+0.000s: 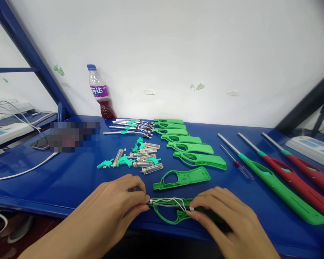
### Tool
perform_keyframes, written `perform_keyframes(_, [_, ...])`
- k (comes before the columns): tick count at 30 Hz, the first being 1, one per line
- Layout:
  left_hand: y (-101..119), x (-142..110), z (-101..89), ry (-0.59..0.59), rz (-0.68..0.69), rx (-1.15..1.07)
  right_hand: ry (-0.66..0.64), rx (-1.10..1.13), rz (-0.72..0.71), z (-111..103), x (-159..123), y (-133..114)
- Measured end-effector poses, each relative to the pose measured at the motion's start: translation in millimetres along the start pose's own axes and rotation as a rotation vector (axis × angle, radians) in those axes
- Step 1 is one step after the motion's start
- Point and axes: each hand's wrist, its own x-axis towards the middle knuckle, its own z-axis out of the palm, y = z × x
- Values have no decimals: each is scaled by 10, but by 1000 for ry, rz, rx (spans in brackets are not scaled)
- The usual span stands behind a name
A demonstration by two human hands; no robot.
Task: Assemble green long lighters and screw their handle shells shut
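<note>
Left hand (121, 201) pinches small part (151, 201), mostly hidden; right hand (229, 212) pinches black piece (187, 208), covering end of green shell (182, 216); pixelated patch (67, 137) obscures table (78, 180) at left.

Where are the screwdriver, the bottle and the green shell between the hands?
Screwdriver (237, 163): head view, on the red collar.
Bottle (99, 91): head view, on the purple label.
Green shell (181, 216): head view, on the body just right of its loop.

The left hand (121, 203), right hand (228, 212) and left forearm (70, 230) are bare.
</note>
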Motion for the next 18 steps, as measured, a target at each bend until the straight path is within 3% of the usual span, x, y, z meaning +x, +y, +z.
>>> perform_keyframes(8, [156,-2,54,62,-7,87,4,8,-2,3,23,6])
perform_keyframes(18, [144,-10,133,68,-72,46,-15,-4,-4,-6,-2,5])
